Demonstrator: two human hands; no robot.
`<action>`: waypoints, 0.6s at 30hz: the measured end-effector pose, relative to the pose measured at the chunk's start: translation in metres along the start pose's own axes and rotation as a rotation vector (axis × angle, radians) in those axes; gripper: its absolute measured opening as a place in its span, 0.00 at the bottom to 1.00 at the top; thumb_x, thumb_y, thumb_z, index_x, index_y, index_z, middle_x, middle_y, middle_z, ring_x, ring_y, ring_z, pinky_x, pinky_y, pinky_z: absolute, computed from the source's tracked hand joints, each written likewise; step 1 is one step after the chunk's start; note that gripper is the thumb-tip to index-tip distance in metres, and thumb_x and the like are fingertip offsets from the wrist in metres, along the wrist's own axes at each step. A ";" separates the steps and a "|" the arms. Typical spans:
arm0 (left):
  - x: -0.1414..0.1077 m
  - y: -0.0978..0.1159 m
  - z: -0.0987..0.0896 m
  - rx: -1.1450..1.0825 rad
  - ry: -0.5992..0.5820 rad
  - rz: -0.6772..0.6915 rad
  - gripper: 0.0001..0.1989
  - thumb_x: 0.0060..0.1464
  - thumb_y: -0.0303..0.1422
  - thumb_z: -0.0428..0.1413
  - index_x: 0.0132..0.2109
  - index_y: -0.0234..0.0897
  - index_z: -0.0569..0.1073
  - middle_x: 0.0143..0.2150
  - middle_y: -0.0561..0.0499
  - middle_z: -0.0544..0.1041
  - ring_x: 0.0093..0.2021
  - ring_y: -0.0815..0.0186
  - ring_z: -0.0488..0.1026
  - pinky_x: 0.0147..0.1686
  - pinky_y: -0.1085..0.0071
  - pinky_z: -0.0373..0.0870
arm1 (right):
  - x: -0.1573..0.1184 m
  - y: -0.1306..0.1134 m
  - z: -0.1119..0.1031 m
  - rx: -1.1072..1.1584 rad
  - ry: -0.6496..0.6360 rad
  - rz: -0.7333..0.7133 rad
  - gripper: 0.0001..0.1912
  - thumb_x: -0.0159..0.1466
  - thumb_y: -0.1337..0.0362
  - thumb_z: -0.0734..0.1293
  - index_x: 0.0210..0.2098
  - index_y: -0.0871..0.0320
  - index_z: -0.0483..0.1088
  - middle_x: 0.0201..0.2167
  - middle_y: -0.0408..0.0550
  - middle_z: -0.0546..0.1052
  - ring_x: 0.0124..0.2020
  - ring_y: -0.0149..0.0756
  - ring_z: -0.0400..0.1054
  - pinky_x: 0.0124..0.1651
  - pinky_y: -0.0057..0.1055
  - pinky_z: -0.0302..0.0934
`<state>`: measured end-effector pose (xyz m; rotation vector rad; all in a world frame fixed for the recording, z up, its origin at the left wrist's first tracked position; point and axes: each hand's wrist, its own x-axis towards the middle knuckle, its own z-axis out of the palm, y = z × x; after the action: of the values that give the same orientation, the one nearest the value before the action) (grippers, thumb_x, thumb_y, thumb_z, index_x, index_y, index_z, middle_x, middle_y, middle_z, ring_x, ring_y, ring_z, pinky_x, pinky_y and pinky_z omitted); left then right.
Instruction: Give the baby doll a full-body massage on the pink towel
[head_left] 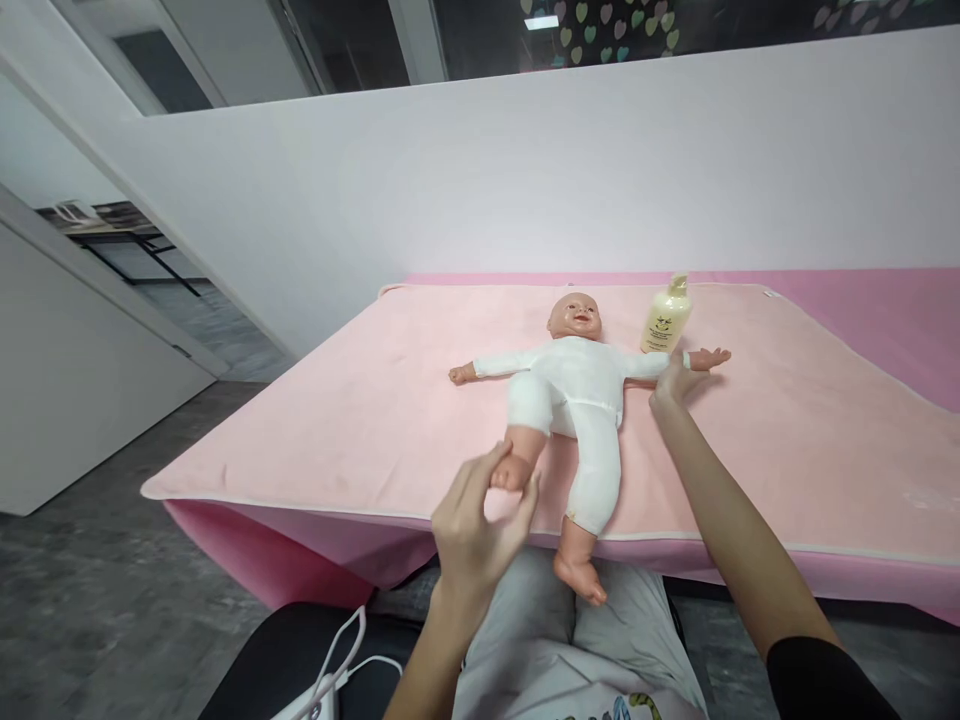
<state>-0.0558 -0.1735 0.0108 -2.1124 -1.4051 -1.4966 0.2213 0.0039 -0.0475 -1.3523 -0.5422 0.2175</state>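
Observation:
A baby doll point(589, 375) with a white cloth body lies on its back on the pink mat point(337, 400), arms spread wide. Its head points toward the wall, and one foot hangs past the mat's near edge. My left hand point(484, 515) has its thumb and fingers around the doll's foot on the left side, that leg bent and raised. At the doll's arm on the right, my right hand point(677, 380) holds the forearm near the wrist; its fingers are partly hidden. Just behind that arm stands a pale yellow pump bottle point(666, 318).
A white wall point(480, 180) rises behind the table, with windows above. Pink cloth point(885, 340) shows beyond the mat and hangs over the front edge. A white cable point(352, 640) lies on a black seat at the lower left. A door stands far left.

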 end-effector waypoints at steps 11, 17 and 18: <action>0.058 -0.017 0.113 -0.045 -0.330 -0.132 0.14 0.52 0.26 0.50 0.46 0.32 0.70 0.38 0.43 0.72 0.39 0.58 0.71 0.36 0.66 0.68 | -0.043 -0.032 -0.006 -0.809 -0.768 -0.527 0.20 0.62 0.60 0.56 0.54 0.50 0.61 0.34 0.51 0.69 0.39 0.42 0.62 0.36 0.33 0.57; 0.052 -0.010 0.091 -0.122 -0.299 -0.148 0.16 0.47 0.25 0.55 0.45 0.35 0.70 0.38 0.47 0.73 0.37 0.61 0.71 0.35 0.68 0.69 | -0.043 -0.032 -0.007 -0.806 -0.725 -0.534 0.22 0.61 0.65 0.55 0.55 0.51 0.60 0.36 0.51 0.69 0.40 0.42 0.62 0.35 0.32 0.57; 0.049 -0.008 0.084 -0.144 -0.282 -0.148 0.16 0.47 0.26 0.55 0.45 0.36 0.70 0.38 0.47 0.73 0.36 0.63 0.71 0.35 0.68 0.70 | -0.041 -0.030 -0.006 -0.731 -0.704 -0.511 0.23 0.60 0.64 0.56 0.55 0.52 0.60 0.37 0.51 0.70 0.40 0.42 0.62 0.36 0.32 0.58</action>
<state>-0.0071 -0.0889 0.0088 -2.4351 -1.6246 -1.4327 0.1845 -0.0269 -0.0291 -1.7679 -1.6529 0.0636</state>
